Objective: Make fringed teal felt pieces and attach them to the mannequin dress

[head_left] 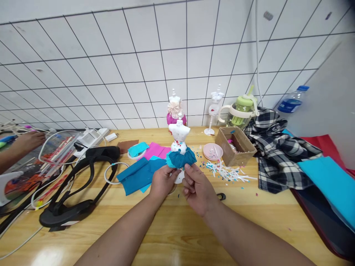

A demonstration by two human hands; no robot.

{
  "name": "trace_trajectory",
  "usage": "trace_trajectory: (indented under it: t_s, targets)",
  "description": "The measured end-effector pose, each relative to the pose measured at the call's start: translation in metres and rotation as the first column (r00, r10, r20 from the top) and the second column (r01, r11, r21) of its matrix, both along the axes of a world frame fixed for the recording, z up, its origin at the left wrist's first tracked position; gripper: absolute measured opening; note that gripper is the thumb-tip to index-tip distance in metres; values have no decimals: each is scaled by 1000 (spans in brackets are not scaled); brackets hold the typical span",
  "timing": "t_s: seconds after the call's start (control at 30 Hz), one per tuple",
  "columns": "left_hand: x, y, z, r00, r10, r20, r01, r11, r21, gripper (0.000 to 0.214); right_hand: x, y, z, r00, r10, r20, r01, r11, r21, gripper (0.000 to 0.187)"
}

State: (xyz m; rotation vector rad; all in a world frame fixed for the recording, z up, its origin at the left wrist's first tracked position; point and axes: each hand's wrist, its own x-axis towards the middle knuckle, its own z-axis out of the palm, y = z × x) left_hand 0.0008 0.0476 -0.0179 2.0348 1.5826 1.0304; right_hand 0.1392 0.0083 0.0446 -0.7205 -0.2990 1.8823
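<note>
A small white mannequin bust (179, 133) stands at the table's middle, wearing a ruffled teal skirt (181, 158). My left hand (163, 181) pinches the skirt's lower left edge with curled fingers. My right hand (197, 188) is closed at the skirt's lower right edge, fingertips touching the fabric. Both hands sit in front of the mannequin's base, which they partly hide. Teal felt pieces (138, 174) and pink felt (156, 150) lie just left of my hands.
A second mannequin with a pink skirt (174, 110) and a bare white one (213, 109) stand at the wall. A pink dish (213, 151), cardboard box (235, 146), paper scraps (229, 171), plaid cloth (273, 151), green cup (241, 111), water bottle (291, 101). Black strap (74, 184) and cables left; another person's hand (26, 142).
</note>
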Motion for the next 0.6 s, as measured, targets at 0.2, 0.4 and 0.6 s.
trace_trajectory:
  t_s: [0.2,0.4,0.6]
  targets:
    - [0,1,-2,999,-18,-29,18,1000,6,16,1,5,1,999,-30,-36,29,998,-51,45]
    - [-2,2,-4,1000,8,-6,-8,1000,-9,24,-1,1,-4,994,107,14,-107,993,39,29]
    - [-5,5,-9,993,42,107,-33,995,-89,24,5,7,-3,937,-297,182,293,955,49,17]
